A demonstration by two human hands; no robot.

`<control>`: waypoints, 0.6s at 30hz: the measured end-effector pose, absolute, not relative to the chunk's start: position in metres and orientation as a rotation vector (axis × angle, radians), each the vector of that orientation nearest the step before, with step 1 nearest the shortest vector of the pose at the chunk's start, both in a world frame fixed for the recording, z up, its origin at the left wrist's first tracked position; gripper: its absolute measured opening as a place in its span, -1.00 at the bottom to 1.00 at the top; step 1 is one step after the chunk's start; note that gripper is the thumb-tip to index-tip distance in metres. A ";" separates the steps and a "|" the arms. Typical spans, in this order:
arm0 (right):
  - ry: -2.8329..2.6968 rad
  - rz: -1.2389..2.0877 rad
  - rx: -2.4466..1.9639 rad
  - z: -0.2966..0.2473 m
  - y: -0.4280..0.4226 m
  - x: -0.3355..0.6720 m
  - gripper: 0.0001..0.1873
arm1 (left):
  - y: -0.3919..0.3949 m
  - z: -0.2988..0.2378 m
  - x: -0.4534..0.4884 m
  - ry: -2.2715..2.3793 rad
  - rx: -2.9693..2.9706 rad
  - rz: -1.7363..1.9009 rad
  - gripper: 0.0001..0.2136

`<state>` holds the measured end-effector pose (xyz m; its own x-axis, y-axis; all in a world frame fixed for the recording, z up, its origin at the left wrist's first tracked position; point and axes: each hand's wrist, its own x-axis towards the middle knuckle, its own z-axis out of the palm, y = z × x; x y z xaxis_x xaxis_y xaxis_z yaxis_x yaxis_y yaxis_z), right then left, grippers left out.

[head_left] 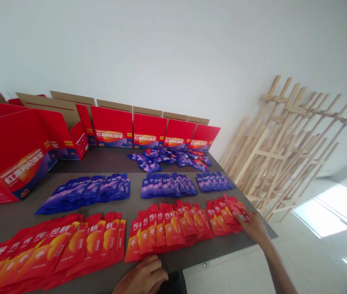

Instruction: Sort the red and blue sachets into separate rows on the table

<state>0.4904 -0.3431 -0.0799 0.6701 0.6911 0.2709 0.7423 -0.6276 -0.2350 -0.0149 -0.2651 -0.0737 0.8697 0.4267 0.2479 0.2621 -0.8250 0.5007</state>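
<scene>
My right hand [254, 226] is at the right end of the table, fingers closed on a red pouch [234, 207] at the end of a short row of red pouches [219, 216]. At the table's front edge rests my left hand [144, 277], its fingers curled in and nothing visible in them. Just beyond it lies a longer row of overlapping red pouches [167, 228], with another red row [69, 245] to the left. Behind these are rows of blue pouches, at the left [90, 190], the middle [167, 185] and the right [214, 181].
A loose heap of blue and red pouches [173, 158] lies farther back. Open red cartons [112, 126] line the table's back by the white wall, and larger ones [11, 155] stand at the left. Wooden easels [280, 143] lean on the wall right of the table [121, 163].
</scene>
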 end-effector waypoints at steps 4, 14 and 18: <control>-1.211 -0.357 -2.518 -0.069 -0.334 0.477 -0.18 | -0.265 -0.073 -0.015 0.512 2.575 0.486 -0.86; -1.724 -0.286 -1.978 -0.045 -0.281 0.455 -0.54 | -0.264 -0.084 -0.015 0.440 2.658 0.525 -0.83; -1.856 -0.173 -1.737 -0.015 -0.230 0.441 -0.59 | -0.260 -0.087 -0.014 0.367 2.676 0.624 -0.79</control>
